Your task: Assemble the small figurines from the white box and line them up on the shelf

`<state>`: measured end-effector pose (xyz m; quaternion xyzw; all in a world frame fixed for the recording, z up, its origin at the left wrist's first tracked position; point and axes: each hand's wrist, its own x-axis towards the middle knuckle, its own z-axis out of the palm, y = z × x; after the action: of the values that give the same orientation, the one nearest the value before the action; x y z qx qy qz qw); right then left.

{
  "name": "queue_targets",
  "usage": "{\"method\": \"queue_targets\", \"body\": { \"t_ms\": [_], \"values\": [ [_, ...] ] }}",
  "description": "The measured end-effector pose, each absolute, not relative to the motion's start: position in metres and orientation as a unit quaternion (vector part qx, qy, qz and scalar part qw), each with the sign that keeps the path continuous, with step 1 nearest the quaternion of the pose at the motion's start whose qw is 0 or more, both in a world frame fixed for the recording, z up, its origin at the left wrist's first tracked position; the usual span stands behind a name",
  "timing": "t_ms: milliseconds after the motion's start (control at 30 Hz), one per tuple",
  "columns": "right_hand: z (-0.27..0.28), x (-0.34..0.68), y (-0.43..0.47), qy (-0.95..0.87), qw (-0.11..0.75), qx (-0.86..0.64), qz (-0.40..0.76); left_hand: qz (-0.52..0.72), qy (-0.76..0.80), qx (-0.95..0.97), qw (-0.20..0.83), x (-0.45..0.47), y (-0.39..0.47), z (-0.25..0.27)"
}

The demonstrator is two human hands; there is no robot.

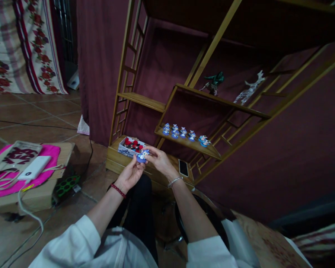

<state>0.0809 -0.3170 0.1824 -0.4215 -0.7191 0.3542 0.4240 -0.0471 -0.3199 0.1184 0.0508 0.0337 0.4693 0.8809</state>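
Note:
Between my two hands is a small blue-and-white figurine point(143, 155) on a round blue base. My left hand point(131, 174) grips it from below at the base, and my right hand point(159, 160) has its fingers closed on its right side. Just behind it, an open box point(124, 150) with red and dark items inside sits on the lower shelf. Several similar blue figurines point(183, 132) stand in a row on the middle shelf, ahead and to the right of my hands.
A phone point(183, 168) lies on the lower shelf at right. A green statuette point(214, 82) and a clear deer figure point(249, 89) stand on the shelf above. At left, a cardboard box point(39, 199) bears a pink cloth, a bag and a white power bank point(35, 168) with a cable.

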Motion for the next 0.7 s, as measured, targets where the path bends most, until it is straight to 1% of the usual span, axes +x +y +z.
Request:
{"method": "queue_targets", "body": {
  "t_ms": [267,433,700],
  "values": [
    [0.1798,0.0888,-0.3154,-0.756,0.387,-0.433,0.302,0.476,0.039,0.049,0.877,-0.0443,-0.3216,0.1176],
    [0.1792,0.089,-0.3149,-0.763,0.368,-0.443,0.293,0.465,0.043,0.038,0.883,-0.0436,-0.3215,0.1159],
    [0.1816,0.0855,-0.3182,-0.759,0.368,-0.445,0.301,0.461,0.029,0.032,0.886,-0.0441,-0.3217,0.1103]
  ]
}}
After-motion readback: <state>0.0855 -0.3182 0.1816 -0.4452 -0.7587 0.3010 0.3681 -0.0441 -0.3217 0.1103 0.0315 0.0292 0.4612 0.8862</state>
